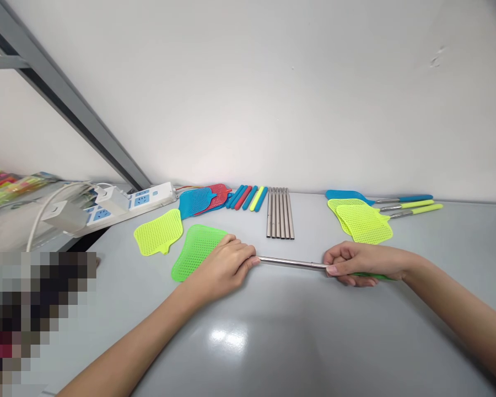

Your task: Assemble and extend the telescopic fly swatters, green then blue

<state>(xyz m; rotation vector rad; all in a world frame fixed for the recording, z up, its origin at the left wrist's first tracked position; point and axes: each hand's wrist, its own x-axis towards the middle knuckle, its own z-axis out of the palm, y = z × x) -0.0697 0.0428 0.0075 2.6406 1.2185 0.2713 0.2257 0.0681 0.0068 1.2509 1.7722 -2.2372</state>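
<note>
Low over the grey table, both hands hold a fly swatter with a green mesh head (pixel 198 248) and a bare metal rod (pixel 291 263). My left hand (pixel 227 267) is closed where the head meets the rod, hiding that joint. Around the other end, my right hand (pixel 355 263) is wrapped, and a green handle tip pokes out behind its palm. Beyond the rod lies a row of loose metal tubes (pixel 280 214). Left of the tubes are several coloured handle grips (pixel 247 198) in blue, red and yellow.
A yellow swatter head (pixel 159 232) lies at left, near blue (pixel 196 202) and red (pixel 219 194) ones. Swatters with handles (pixel 361 220) are stacked at right. A power strip (pixel 143 201) with plugged-in adapters and a cable sits at back left, below a slanted metal post (pixel 78 105).
</note>
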